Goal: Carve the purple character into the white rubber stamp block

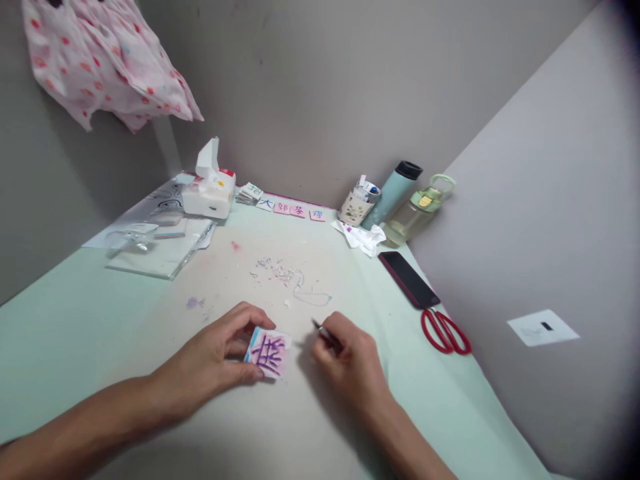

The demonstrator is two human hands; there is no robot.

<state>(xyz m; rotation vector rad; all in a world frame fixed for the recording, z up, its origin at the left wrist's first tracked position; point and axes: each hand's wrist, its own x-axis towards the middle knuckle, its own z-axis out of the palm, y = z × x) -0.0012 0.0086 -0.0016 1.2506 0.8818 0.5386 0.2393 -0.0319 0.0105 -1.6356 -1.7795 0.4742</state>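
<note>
Pink-faced square block with a blue edge and a purple character [269, 353] is in your left hand [227, 347], low in the middle of the view, over the pale beige central area of the mint-green table covering [425, 393]. Your left thumb and fingers are closed on its left side and corners, leaving the lettered face in sight; I can't tell whether its underside touches the table. Your right hand [347, 353] is curled nearly into a fist around a slim dark pen-like tool with a metallic tip [327, 335]. That tip points away from you and to the left, just beside the block but apart from it. Beyond your hands lie scattered pale and purplish shavings [280, 270], with a thin bluish curl [313, 299] next to them. Well to your right, red-handled scissors [444, 331] lie at the near end of a dark-screened phone with a dark red edge [409, 279].
</note>
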